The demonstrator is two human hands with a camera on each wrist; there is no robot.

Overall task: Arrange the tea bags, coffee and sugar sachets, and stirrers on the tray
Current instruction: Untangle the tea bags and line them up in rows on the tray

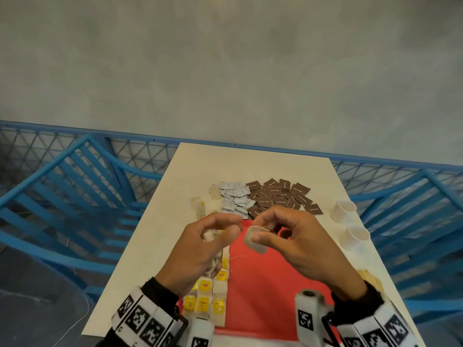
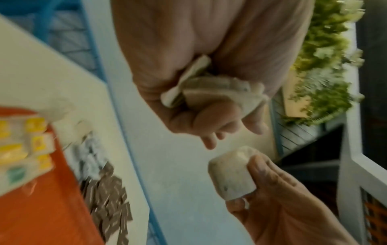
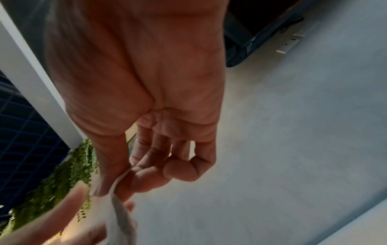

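Hands meet above the flat red plastic tray (image 1: 260, 284): your right hand (image 1: 300, 249) pinches one pale square tea bag (image 1: 255, 239) between thumb and fingers, and your left hand (image 1: 198, 256) curls round a bunch of pale tea bags (image 2: 211, 89), too bunched to count. Yellow-tagged tea bags (image 1: 204, 296) lie in rows on the tray's left side, partly hidden. Beyond lie heaps of white paper sachets (image 1: 235, 197) and brown paper sachets (image 1: 280, 196). Two white paper cups (image 1: 349, 222) stand to the right.
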